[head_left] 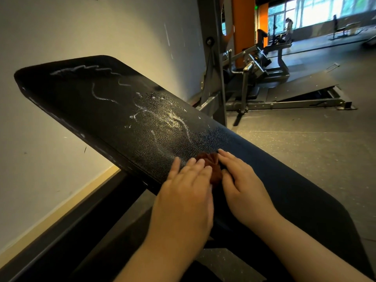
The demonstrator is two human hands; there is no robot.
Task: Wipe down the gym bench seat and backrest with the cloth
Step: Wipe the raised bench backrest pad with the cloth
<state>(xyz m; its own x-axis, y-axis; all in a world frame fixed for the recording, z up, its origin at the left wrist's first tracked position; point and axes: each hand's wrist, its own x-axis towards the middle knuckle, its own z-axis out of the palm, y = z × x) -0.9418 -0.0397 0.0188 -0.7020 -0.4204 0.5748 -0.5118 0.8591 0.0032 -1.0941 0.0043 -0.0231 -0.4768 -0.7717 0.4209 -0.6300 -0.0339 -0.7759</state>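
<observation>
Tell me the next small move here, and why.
Probably push the cloth forward along the bench pad, into the white streaks. The left hand and right hand both press the bunched cloth at the near edge of the wet patch, and the streaks beyond it look unwiped.

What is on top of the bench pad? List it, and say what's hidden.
White streaks run across the bench pad. A bunched brown cloth lies on it between the left hand and right hand. Whatever cloth lies under the palms is covered.
</observation>
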